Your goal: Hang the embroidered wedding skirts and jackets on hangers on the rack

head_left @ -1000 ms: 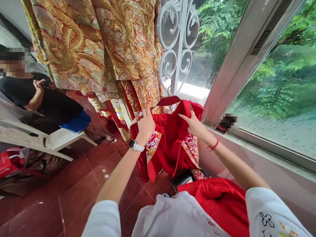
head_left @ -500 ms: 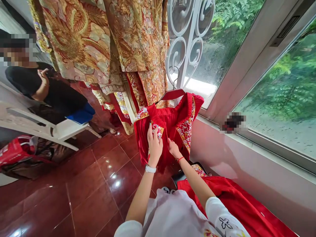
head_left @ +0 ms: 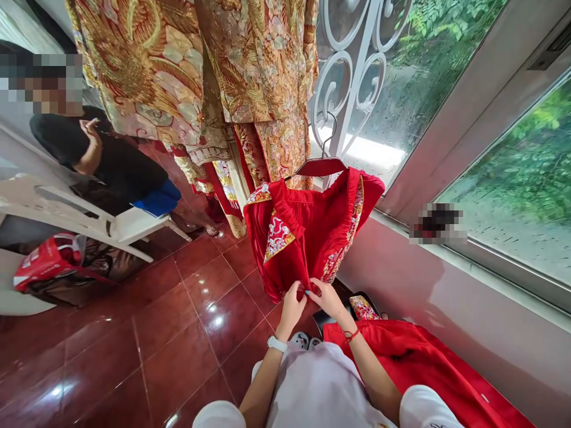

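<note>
A red garment (head_left: 289,208) with white and gold embroidered panels hangs on a dark red hanger (head_left: 321,167). Its gathered upper band stands partly apart and a folded flap shows an embroidered triangle. Low on its front, my left hand (head_left: 292,309) pinches the cloth along the middle edge. Right beside it, my right hand (head_left: 329,301) is also closed on that edge, thumb and fingers together. The two hands nearly touch. The exact bit of cloth between the fingertips is partly hidden.
Gold-embroidered garments (head_left: 267,77) hang behind. A white scrolled metal grille (head_left: 357,77) and window stand at the right. Red cloth (head_left: 410,351) lies at my lower right. On the left a person in black (head_left: 116,154) is beside a white chair (head_left: 134,226) and a red bag (head_left: 49,261).
Both hands have slid down the garment's front, from the upper flap and middle to near the bottom, and come together there. The view has shifted slightly left.
</note>
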### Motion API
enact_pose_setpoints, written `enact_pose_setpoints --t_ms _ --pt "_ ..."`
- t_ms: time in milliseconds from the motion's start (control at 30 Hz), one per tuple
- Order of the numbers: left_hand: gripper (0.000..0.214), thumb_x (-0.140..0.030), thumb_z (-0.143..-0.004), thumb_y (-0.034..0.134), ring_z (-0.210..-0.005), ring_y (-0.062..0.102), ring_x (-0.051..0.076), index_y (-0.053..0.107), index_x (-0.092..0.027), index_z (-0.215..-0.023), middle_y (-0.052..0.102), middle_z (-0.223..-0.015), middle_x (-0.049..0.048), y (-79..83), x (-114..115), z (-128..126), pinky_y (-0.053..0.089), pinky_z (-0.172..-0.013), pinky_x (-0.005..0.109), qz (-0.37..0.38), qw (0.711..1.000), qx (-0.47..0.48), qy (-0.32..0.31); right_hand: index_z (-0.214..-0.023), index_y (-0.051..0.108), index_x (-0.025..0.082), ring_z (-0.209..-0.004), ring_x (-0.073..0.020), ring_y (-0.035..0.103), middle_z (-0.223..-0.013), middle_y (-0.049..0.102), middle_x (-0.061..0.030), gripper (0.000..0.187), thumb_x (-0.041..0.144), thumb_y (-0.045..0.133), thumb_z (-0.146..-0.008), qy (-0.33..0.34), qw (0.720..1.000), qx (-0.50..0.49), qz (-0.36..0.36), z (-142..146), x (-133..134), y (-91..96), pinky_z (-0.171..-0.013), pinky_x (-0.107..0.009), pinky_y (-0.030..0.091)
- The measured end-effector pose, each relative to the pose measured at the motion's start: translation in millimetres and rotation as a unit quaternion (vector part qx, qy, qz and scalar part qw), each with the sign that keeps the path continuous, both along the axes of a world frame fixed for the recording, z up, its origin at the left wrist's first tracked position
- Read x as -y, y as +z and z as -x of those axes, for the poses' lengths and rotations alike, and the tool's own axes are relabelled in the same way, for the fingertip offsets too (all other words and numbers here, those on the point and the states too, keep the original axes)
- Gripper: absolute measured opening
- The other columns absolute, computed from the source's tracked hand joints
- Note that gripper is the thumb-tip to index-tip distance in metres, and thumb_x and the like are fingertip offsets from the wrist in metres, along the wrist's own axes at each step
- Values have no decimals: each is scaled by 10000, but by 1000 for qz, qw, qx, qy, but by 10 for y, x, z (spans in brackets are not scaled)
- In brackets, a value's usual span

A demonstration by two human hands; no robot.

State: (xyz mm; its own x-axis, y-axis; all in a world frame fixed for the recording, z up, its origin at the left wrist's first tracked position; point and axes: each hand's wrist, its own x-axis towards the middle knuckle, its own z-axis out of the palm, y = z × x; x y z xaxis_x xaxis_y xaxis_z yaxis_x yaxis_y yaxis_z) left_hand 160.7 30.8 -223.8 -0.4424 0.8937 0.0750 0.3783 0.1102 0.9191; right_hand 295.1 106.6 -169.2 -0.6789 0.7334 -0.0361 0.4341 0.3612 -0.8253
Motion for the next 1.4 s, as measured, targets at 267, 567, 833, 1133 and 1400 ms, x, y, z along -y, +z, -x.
enact_pose_setpoints --t_ms 267,567,833,1133,1400 --pt "308 -79 -855 469 -981 690 197 675 -175 -1062 742 -1052 80 124 46 -68 538 -949 377 7 994 77 -82 -1244 597 231 -683 -175 660 -756 710 13 367 233 524 -884 14 999 43 -12 -98 75 45 -673 -265 477" --pt "238 -135 -894 472 -919 684 216 697 -185 -955 735 -956 73 174 147 -98 545 -914 393 18 995 32 -88 -1072 622 228 -890 -205 706 -1022 738 -63 234 175 508 -875 -81 992 -12 -99 -45 231 -11 -788 -312 532" --pt "208 -207 -924 505 -947 676 210 700 -194 -996 724 -996 73 157 224 -67 533 -930 380 32 995 20 -90 -975 700 219 -750 -186 687 -886 731 -54 238 225 464 -948 -82 990 -4 -112 -110 242 67 -713 -283 522" --pt "184 -196 -913 516 -844 667 193 699 -202 -928 707 -890 46 152 228 -60 555 -826 353 22 996 5 -83 -855 763 232 -774 -186 576 -869 593 -71 332 307 473 -996 -157 956 -47 -245 -87 295 -32 -663 -297 494" --pt "193 -130 -892 483 -832 655 198 664 -196 -891 681 -883 51 166 222 -35 550 -819 361 -2 996 -16 -88 -852 772 248 -868 -211 522 -942 578 -83 257 219 543 -966 -161 943 -33 -291 -82 284 60 -663 -297 484"
